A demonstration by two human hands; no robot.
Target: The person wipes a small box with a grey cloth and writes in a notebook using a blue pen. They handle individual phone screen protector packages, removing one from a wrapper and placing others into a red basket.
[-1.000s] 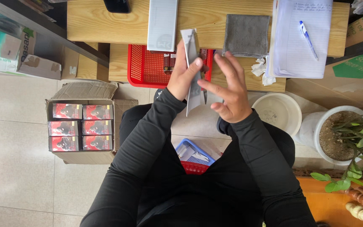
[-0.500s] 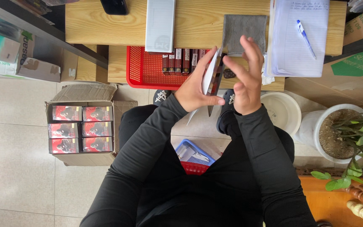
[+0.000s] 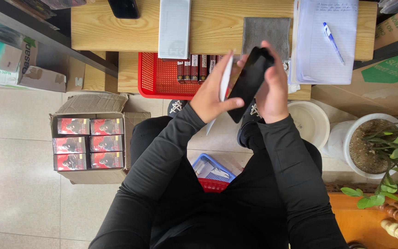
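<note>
From the head camera, the left hand (image 3: pixel 213 94) is gripping a thin white sleeve (image 3: pixel 225 79) between thumb and fingers, while also pinching the lower end of a flat black slab (image 3: pixel 248 84) (a phone or glass panel, hard to tell which). The right hand (image 3: pixel 270 87) is closing around the slab's upper end, fingers curling over its top edge. Both things are being held tilted above the red basket (image 3: pixel 157 76), which is holding a row of small dark-red boxes (image 3: pixel 194 68). A grey cloth (image 3: pixel 266 34) is lying on the wooden desk (image 3: pixel 102 30) just beyond the hands.
</note>
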